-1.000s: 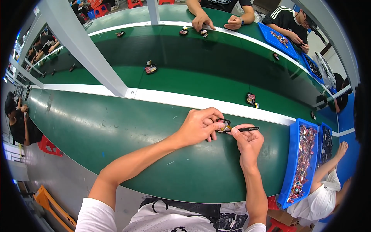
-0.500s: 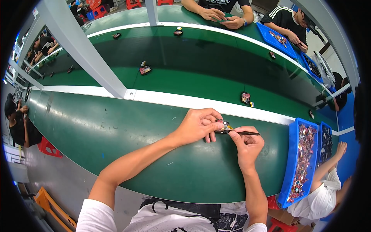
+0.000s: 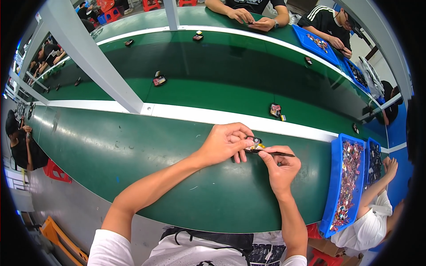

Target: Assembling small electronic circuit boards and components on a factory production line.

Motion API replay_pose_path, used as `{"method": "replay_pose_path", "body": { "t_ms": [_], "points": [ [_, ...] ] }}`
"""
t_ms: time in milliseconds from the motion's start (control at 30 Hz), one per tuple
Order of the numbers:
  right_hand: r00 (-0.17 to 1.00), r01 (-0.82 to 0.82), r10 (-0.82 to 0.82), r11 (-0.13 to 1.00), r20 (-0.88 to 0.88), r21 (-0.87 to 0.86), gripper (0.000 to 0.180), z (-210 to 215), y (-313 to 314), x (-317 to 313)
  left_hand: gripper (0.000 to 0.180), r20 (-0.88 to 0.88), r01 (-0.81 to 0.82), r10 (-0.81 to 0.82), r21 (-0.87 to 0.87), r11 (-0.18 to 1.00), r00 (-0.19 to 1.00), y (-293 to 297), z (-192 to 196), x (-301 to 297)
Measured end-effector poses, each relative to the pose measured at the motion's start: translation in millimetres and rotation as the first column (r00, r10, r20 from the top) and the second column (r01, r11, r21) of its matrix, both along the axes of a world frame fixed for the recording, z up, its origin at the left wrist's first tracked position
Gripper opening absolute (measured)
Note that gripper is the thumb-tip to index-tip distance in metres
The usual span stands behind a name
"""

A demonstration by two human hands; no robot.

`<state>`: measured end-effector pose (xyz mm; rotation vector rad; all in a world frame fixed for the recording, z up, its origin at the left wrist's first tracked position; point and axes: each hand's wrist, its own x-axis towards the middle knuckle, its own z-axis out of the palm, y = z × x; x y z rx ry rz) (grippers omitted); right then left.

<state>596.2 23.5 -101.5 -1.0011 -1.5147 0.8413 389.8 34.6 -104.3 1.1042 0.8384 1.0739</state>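
Note:
My left hand (image 3: 226, 142) pinches a small dark-and-yellow part (image 3: 255, 142) just above the green table (image 3: 133, 159), a little in front of the white strip (image 3: 204, 116). My right hand (image 3: 280, 166) grips a thin black tool (image 3: 273, 153) like tweezers, and its tip touches the small part. Both forearms come in from the lower edge. The part is mostly covered by my fingers, so its shape is unclear.
A blue tray (image 3: 333, 186) full of small mixed parts stands at my right, with a second tray (image 3: 375, 162) beyond it. Small assembled pieces (image 3: 276, 111) (image 3: 159, 80) ride on the dark conveyor belt (image 3: 222, 66). A grey post (image 3: 95, 62) slants at left. Other people work around.
The pieces on the conveyor belt have drifted left. My two hands stay together at the same spot, with the tool tip still at the small part.

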Motion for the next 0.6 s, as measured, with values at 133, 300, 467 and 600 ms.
{"method": "replay_pose_path", "body": {
  "t_ms": [133,300,467,600],
  "points": [
    [1.000,0.002,-0.002,1.000,0.006,0.009,0.010,-0.6,-0.1,-0.1,0.021,0.003,-0.005,0.005,-0.001,1.000,1.000,0.0,0.3,0.3],
    [1.000,0.002,-0.002,1.000,0.002,0.005,0.010,0.6,-1.4,-2.5,0.021,0.005,-0.008,0.008,-0.015,1.000,1.000,-0.3,0.0,-0.6],
    [0.999,0.007,-0.006,1.000,0.042,-0.020,0.011,0.0,-1.7,-1.5,0.014,-0.012,-0.036,0.036,0.014,0.999,0.999,-1.3,0.0,1.0],
    [1.000,0.028,-0.028,1.000,-0.013,-0.001,0.013,3.9,-1.4,-3.7,0.019,0.005,-0.028,0.028,-0.006,1.000,1.000,-0.3,0.3,-2.0]
  ]
}}
